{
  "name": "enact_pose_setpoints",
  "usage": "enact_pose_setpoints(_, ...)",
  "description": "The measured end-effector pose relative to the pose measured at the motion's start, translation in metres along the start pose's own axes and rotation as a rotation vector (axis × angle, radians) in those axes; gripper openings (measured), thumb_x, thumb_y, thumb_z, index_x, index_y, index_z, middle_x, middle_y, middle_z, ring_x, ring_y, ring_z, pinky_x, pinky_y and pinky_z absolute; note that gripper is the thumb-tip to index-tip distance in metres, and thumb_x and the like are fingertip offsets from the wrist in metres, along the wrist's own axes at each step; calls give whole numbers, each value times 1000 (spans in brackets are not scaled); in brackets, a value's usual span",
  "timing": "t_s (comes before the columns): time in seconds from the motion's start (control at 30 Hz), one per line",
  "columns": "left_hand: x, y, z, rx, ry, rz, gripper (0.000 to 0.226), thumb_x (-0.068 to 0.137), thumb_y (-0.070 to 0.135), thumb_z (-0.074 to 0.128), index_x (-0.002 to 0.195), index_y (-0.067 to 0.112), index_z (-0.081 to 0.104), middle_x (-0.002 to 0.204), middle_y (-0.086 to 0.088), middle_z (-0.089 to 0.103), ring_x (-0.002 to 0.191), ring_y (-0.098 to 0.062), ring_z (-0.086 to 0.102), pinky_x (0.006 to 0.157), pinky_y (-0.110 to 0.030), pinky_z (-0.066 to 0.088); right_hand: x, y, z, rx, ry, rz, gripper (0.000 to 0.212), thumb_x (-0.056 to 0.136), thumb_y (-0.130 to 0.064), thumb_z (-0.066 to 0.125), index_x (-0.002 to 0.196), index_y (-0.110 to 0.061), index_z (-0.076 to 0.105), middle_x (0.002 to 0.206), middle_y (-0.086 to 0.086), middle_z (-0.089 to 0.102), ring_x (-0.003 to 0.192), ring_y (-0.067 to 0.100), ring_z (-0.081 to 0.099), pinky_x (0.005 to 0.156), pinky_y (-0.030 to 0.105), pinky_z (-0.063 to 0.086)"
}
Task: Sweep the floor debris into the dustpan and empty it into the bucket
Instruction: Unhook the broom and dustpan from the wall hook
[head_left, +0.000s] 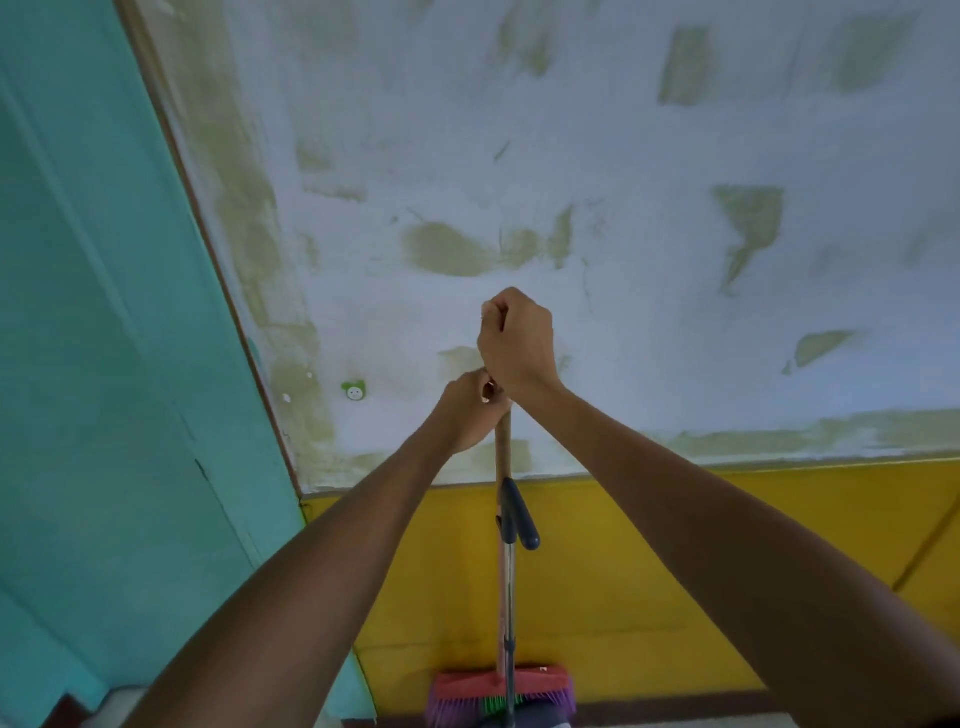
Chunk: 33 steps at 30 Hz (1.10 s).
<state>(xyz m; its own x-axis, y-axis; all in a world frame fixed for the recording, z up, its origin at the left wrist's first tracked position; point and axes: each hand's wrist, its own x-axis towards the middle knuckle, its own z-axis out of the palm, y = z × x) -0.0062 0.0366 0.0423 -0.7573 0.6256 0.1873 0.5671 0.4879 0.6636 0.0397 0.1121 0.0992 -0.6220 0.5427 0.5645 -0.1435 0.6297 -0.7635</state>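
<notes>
A broom stands upright against the wall, its wooden handle (502, 452) rising from a red head (467, 685) with purple and green bristles at the bottom centre. My right hand (517, 345) is closed around the top of the handle. Just below it, my left hand (467, 413) grips the same handle. In front of the broom stands a metal pole with a dark blue grip (517, 514), apparently the dustpan's handle; the pan itself is mostly cut off at the bottom edge. No bucket or debris is visible.
A peeling white and green wall (649, 208) fills the view, with a yellow lower band (649, 571). A turquoise door (104, 364) stands on the left. A small green sticker (354, 390) sits on the wall near the door frame.
</notes>
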Motion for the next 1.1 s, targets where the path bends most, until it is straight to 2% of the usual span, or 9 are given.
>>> enact_pose_setpoints(0.13, -18, 30, -6, -66, 88, 44, 19, 92, 20, 56, 92, 2, 61, 85, -13, 69, 74, -28, 67, 72, -45, 59, -6, -25, -32, 32, 43, 9, 20, 92, -7, 45, 79, -1, 60, 73, 11, 66, 64, 22, 61, 62, 39, 55)
enact_pose_setpoints(0.33, -56, 65, -21, -54, 116, 185, 23, 88, 22, 56, 76, 4, 61, 71, -12, 67, 69, -29, 66, 71, -44, 57, -59, -26, -78, 94, 152, 128, 54, 97, -41, 44, 78, 8, 59, 68, 19, 60, 60, 25, 54, 60, 35, 48)
enact_pose_setpoints(0.43, -79, 74, -23, -49, 115, 232, 23, 90, 26, 60, 84, 4, 66, 79, -10, 69, 74, -26, 66, 72, -39, 54, -126, 35, -88, 104, 224, 439, 27, 89, -20, 46, 68, -5, 54, 68, 18, 54, 64, 28, 48, 61, 44, 45)
enact_pose_setpoints(0.5, -98, 81, -21, -38, 96, 279, 27, 91, 27, 61, 86, 2, 66, 79, -10, 68, 71, -24, 64, 69, -36, 52, -189, 66, -90, 172, 318, 741, 22, 84, -4, 45, 64, -12, 44, 64, 12, 42, 64, 25, 36, 60, 40, 34)
enact_pose_setpoints(0.6, -125, 94, -14, -21, 48, 334, 26, 91, 26, 60, 84, 2, 65, 71, -4, 61, 64, -20, 57, 62, -32, 48, -274, 69, -83, 334, 385, 953, 24, 91, 3, 51, 71, -9, 56, 77, 13, 57, 69, 24, 53, 67, 41, 49)
enact_pose_setpoints(0.7, -153, 112, -4, -25, 10, 380, 26, 91, 27, 60, 82, 3, 64, 68, -1, 58, 64, -19, 57, 62, -32, 48, -303, 34, -80, 529, 481, 878, 18, 93, 1, 54, 81, -11, 60, 84, 7, 60, 87, 31, 64, 86, 45, 55)
enact_pose_setpoints(0.87, -205, 153, 6, -58, -79, 497, 26, 89, 30, 62, 75, 8, 60, 68, -2, 59, 63, -20, 58, 60, -32, 48, -322, -11, -110, 891, 803, 747, 12, 94, -18, 62, 90, -7, 59, 84, 8, 67, 61, 15, 69, 48, 29, 54)
enact_pose_setpoints(1.0, -240, 187, 10, -115, -150, 634, 21, 84, 27, 66, 88, 8, 60, 80, -5, 64, 71, -23, 60, 64, -36, 50, -335, -30, -159, 1176, 1122, 803, 18, 94, -22, 60, 87, -5, 64, 82, 9, 72, 76, 21, 69, 60, 31, 49)
enact_pose_setpoints(1.1, -274, 218, 19, -120, -123, 792, 36, 81, 18, 66, 112, 14, 48, 94, -4, 59, 78, -27, 61, 64, -39, 51, -346, -52, -199, 1228, 1314, 785, 24, 94, -19, 57, 72, -9, 59, 60, 4, 65, 62, 16, 62, 55, 26, 42)
